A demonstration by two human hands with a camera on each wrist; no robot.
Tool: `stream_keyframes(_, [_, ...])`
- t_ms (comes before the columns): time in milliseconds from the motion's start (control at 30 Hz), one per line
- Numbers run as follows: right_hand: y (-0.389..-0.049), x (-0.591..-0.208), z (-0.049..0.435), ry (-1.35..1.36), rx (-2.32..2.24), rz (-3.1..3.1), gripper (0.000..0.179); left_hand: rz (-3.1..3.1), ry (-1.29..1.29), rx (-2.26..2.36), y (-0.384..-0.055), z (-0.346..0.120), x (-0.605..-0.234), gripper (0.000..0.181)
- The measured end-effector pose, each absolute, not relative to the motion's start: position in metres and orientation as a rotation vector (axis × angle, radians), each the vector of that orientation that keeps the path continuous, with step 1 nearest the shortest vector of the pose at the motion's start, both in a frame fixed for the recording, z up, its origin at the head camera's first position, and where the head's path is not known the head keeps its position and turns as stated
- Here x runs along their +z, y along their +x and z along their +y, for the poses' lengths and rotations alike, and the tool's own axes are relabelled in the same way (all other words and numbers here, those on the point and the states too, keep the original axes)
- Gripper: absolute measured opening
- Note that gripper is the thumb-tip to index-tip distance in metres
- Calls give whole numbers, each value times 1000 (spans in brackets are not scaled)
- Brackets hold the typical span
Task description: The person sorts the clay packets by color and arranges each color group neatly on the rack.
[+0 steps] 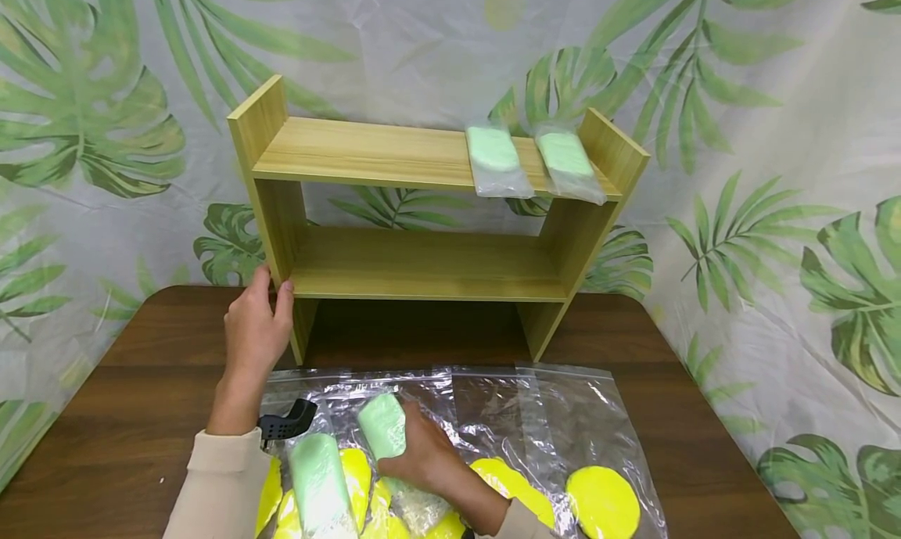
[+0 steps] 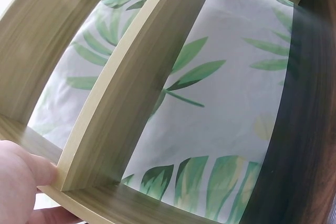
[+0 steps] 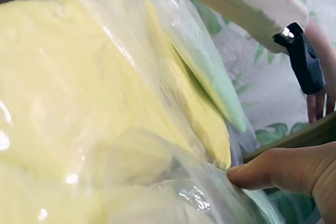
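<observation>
My left hand grips the left side panel of a two-tier wooden shelf, at the height of its lower board. In the left wrist view the thumb lies against the panel's front edge, with a finger beyond it. Low in the middle of the head view, my right hand holds a clear bag with a pale green slab in it. Beside it lies another bagged green slab. Under both are clear zip bags with yellow, flattened lumps; what they are made of I cannot tell.
Two bagged green slabs lie on the right part of the top board, their bag ends hanging over its front edge. The shelf stands on a dark wooden table. Behind hangs a leaf-patterned cloth.
</observation>
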State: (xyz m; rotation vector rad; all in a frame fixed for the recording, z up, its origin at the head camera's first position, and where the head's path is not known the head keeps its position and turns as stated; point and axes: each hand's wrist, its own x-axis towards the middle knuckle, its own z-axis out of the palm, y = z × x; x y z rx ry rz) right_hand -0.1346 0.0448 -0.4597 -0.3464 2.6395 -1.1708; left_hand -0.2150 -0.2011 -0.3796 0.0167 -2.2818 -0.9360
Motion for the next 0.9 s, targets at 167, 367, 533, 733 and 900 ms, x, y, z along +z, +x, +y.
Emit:
stream_keyframes(167, [-133, -460, 43, -312, -1134, 2652, 98, -2281, 22, -935, -214, -201, -380, 34])
stream_keyframes(367, [-134, -457, 43, -229, -1242, 2568, 91, -2276, 26, -930, -213, -202, -380, 34])
stream_keyframes(533, [-138, -458, 47, -223, -1346, 2549, 72, -2280, 26, -925, -214, -202, -380, 34])
stream_keyframes(733, [-141, -456, 52, -204, -1390, 2511, 61, -2289, 27, -929, -215, -201, -380, 33])
stream_keyframes(900, [-141, -455, 53, -208, -1421, 2504, 60, -2287, 25, -929, -216, -201, -380, 32])
